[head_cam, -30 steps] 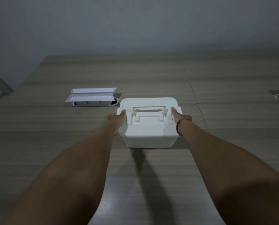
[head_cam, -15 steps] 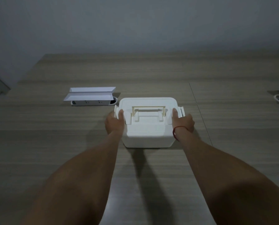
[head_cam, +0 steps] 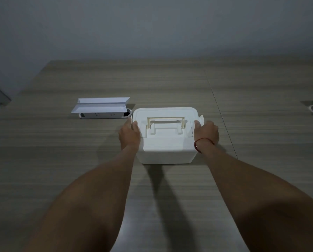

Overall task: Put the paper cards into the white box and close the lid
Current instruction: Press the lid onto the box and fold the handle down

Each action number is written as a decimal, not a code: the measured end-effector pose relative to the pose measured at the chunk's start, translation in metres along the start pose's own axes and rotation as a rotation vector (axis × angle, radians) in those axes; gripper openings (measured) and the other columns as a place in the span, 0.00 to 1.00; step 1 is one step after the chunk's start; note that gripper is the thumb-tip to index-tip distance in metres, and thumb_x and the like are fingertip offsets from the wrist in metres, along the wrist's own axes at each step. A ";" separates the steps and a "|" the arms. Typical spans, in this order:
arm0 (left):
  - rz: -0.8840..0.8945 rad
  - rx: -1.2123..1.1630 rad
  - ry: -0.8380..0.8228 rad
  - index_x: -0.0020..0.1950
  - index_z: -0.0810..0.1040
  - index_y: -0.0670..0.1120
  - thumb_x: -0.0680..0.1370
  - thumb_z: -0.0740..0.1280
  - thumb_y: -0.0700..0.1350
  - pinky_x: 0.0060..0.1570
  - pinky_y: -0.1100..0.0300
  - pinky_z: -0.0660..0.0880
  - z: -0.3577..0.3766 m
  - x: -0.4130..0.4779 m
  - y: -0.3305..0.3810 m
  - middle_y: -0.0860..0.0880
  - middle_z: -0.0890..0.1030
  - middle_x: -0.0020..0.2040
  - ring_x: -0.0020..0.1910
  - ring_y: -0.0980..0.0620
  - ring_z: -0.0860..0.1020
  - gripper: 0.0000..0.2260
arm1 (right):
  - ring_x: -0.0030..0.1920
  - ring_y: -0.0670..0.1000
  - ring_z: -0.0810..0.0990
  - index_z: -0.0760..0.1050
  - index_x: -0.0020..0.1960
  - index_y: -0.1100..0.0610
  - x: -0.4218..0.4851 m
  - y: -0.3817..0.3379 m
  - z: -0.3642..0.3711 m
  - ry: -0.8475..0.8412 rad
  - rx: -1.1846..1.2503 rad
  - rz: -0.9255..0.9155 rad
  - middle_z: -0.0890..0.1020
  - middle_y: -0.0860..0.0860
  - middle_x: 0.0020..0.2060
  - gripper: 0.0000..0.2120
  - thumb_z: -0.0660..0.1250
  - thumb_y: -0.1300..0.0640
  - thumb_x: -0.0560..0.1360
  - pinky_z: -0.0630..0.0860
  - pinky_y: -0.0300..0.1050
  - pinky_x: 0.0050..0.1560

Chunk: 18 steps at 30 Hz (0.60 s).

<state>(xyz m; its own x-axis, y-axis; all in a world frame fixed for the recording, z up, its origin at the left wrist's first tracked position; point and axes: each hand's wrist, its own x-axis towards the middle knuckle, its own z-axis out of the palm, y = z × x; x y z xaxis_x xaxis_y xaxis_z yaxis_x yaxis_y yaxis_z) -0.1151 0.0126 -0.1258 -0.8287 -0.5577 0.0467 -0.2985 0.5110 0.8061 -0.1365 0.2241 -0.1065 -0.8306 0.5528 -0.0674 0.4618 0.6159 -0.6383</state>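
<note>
The white box sat near the middle of a wood-grain table, just in front of the person. It was a plain, matte white plastic tub with rounded corners, its walls tapering slightly inward toward the base. Its lid lay flat on top, and a cream-coloured carrying handle was folded down into a recess on the lid. The box stood upright, its long axis running left to right across the view, parallel to the table's near edge, with one long wall facing the person. The handle ran along the same axis. At the right end a small white latch stuck up and outward from the rim; at the left end only a sliver of a matching latch showed past the fingers. The left hand was pressed against the left end of the lid, fingers curled over its edge. The right hand, with a red string around its wrist, gripped the right end in the same way, thumb lying on the lid's top. Whether the lid was lifted at all could not be told. Behind and to the left of the box, apart from it, lay a white power strip with two long white folded paper cards resting on top, also lying left to right.
</note>
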 end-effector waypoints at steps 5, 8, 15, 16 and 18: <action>-0.130 0.031 0.012 0.67 0.76 0.41 0.78 0.62 0.46 0.60 0.52 0.73 -0.005 0.007 0.011 0.39 0.79 0.64 0.62 0.40 0.77 0.19 | 0.57 0.63 0.80 0.78 0.55 0.64 0.005 -0.010 -0.011 -0.019 0.045 0.038 0.81 0.63 0.56 0.15 0.67 0.54 0.76 0.76 0.52 0.52; -0.277 0.018 -0.038 0.61 0.78 0.40 0.76 0.64 0.51 0.56 0.51 0.77 -0.008 0.015 0.024 0.39 0.81 0.60 0.57 0.39 0.80 0.19 | 0.61 0.62 0.78 0.75 0.60 0.63 0.004 -0.016 -0.012 -0.082 0.247 0.169 0.78 0.61 0.61 0.22 0.65 0.47 0.76 0.74 0.51 0.58; -0.346 0.057 -0.143 0.71 0.66 0.41 0.67 0.61 0.72 0.64 0.46 0.70 0.000 -0.005 0.034 0.41 0.72 0.68 0.66 0.39 0.72 0.44 | 0.70 0.60 0.67 0.63 0.70 0.59 -0.017 -0.027 0.002 -0.214 0.145 0.181 0.71 0.58 0.68 0.44 0.61 0.29 0.66 0.64 0.58 0.68; -0.341 0.058 -0.164 0.72 0.65 0.41 0.67 0.62 0.70 0.65 0.46 0.69 -0.002 -0.005 0.034 0.41 0.71 0.69 0.68 0.39 0.71 0.43 | 0.70 0.60 0.66 0.63 0.71 0.59 -0.017 -0.026 0.001 -0.223 0.150 0.173 0.70 0.58 0.69 0.43 0.62 0.30 0.67 0.63 0.58 0.69; -0.304 0.077 -0.219 0.73 0.63 0.40 0.69 0.64 0.66 0.65 0.46 0.69 -0.007 -0.004 0.030 0.40 0.69 0.71 0.69 0.39 0.69 0.42 | 0.70 0.60 0.67 0.62 0.71 0.59 -0.017 -0.021 -0.002 -0.250 0.176 0.154 0.70 0.58 0.69 0.40 0.64 0.36 0.68 0.65 0.57 0.69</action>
<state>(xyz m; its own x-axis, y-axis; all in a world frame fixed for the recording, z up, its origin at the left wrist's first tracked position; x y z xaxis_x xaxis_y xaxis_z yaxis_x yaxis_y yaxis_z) -0.1176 0.0261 -0.0977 -0.7760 -0.5426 -0.3216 -0.5740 0.3962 0.7166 -0.1316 0.2029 -0.0903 -0.8159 0.4637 -0.3454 0.5450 0.4175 -0.7271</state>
